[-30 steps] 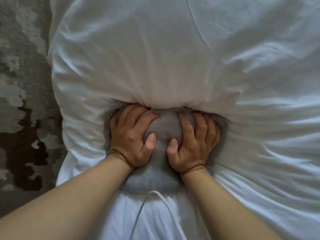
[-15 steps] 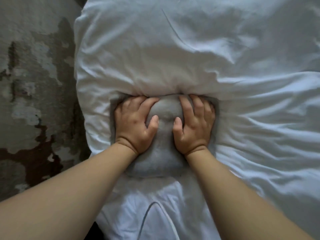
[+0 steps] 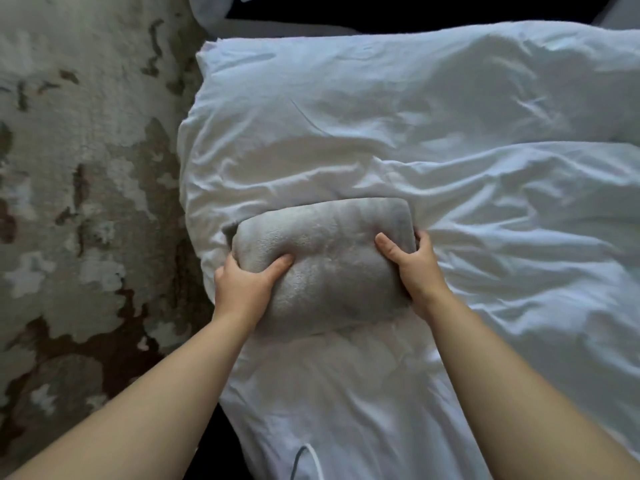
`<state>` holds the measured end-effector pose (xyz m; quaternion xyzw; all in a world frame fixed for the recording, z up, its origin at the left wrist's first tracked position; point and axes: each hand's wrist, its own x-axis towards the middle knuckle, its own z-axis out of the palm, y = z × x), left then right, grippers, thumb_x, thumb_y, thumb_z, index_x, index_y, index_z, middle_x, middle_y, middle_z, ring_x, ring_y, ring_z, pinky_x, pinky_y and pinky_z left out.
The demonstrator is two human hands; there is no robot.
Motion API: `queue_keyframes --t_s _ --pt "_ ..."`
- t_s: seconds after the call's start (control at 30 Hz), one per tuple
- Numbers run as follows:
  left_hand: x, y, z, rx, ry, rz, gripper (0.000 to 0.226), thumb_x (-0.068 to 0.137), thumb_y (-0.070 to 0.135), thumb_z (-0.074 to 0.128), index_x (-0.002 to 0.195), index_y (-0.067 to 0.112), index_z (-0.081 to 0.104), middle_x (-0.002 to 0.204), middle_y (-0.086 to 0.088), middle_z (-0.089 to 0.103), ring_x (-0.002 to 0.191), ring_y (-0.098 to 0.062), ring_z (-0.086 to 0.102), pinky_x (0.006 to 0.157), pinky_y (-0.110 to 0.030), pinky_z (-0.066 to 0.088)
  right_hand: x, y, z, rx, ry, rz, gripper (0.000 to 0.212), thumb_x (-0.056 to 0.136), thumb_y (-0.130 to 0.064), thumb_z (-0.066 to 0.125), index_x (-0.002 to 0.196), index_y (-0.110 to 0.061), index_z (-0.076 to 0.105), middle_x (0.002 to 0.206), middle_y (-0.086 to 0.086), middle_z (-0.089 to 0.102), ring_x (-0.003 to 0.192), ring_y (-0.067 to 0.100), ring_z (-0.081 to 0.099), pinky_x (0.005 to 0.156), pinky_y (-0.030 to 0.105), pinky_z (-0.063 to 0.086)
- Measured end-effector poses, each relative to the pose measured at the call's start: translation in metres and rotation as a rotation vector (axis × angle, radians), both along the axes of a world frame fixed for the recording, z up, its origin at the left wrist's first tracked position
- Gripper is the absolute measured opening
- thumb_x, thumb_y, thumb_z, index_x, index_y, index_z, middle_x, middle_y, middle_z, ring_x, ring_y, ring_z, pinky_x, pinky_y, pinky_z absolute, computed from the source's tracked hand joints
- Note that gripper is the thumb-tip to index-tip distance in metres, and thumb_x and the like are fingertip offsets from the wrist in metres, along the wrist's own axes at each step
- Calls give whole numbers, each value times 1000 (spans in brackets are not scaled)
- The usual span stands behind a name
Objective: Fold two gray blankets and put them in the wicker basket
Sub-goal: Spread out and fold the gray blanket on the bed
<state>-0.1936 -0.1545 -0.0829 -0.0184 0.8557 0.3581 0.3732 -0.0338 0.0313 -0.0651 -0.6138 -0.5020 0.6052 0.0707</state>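
A folded gray fleece blanket (image 3: pixel 329 258) forms a thick bundle on the white bed (image 3: pixel 450 150), near its left edge. My left hand (image 3: pixel 242 289) grips the bundle's left end, thumb on top and fingers hidden underneath. My right hand (image 3: pixel 412 265) grips the right end the same way, thumb on top. Whether the bundle rests on the duvet or is just raised off it I cannot tell. No second blanket and no wicker basket are in view.
The rumpled white duvet covers the right and centre of the view. A worn patterned beige and brown rug (image 3: pixel 86 202) lies on the floor to the left. A thin white cable (image 3: pixel 311 459) loops at the bottom edge.
Both hands moved from pressing flat on top of the blanket to gripping its two ends. The blanket has come out from under the duvet fold and shows fully. The camera pulled back.
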Motion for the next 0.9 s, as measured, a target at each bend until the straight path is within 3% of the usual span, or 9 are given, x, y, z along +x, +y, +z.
queue_keyframes --t_s 0.1,0.2,0.4,0.5,0.57,0.63,0.7,0.8,0.9 --pt "-6 0 0 -21 -62 17 112 45 76 72 136 16 47 130 -5 57 116 -24 54 102 -37 43 -2 2 -3 -137 59 -58 80 59 -48 83 125 -15 52 118 8 66 102 26 66 89 47 55" --pt "-14 2 7 50 -125 -35 95 53 69 76 130 18 55 119 1 64 102 -16 58 87 -27 44 -2 4 2 -198 94 -1 58 62 -50 79 109 -18 67 105 8 74 91 22 72 78 38 59" --pt "-8 -7 28 221 -210 -4 87 47 67 81 119 21 63 104 11 70 97 -8 65 79 -20 50 -6 -8 31 -204 109 21 34 80 -42 71 107 -23 69 96 -2 76 87 15 72 67 30 58" --pt "-15 -15 30 305 -386 124 84 47 63 85 118 23 63 100 9 73 93 -8 69 69 -16 53 -10 -18 48 -196 114 -15 44 72 -45 75 108 -22 69 98 0 76 91 18 72 69 30 57" --pt "-27 -17 29 293 -491 163 87 47 66 80 120 24 61 102 7 73 95 -12 68 69 -21 51 -11 -23 54 -223 81 -32 57 60 -52 78 105 -18 71 97 5 76 88 22 73 64 29 57" --pt "-44 -16 25 243 -548 113 90 47 70 77 124 28 58 105 6 70 94 -13 65 66 -24 48 -13 -31 55 -340 35 -68 65 52 -54 80 100 -11 73 95 10 76 87 26 73 65 32 58" --pt "-62 -11 20 183 -604 10 90 43 73 77 120 32 57 105 7 67 95 -15 62 71 -30 48 -13 -39 49 -376 -26 -115 72 48 -56 80 102 -8 73 96 13 75 89 30 72 76 38 58" --pt "-74 -6 15 136 -601 -195 80 41 73 78 107 31 61 106 10 67 98 -13 63 77 -27 48 -14 -47 43 -200 -223 -129 66 62 -59 74 106 -10 70 98 11 74 92 29 69 89 43 54" --pt "-66 -1 20 72 -326 -294 94 56 66 78 132 19 50 127 0 60 118 -22 56 96 -33 45 -20 -55 45 129 -573 -67 62 81 -50 67 127 -11 57 126 14 60 113 29 57 98 38 44"
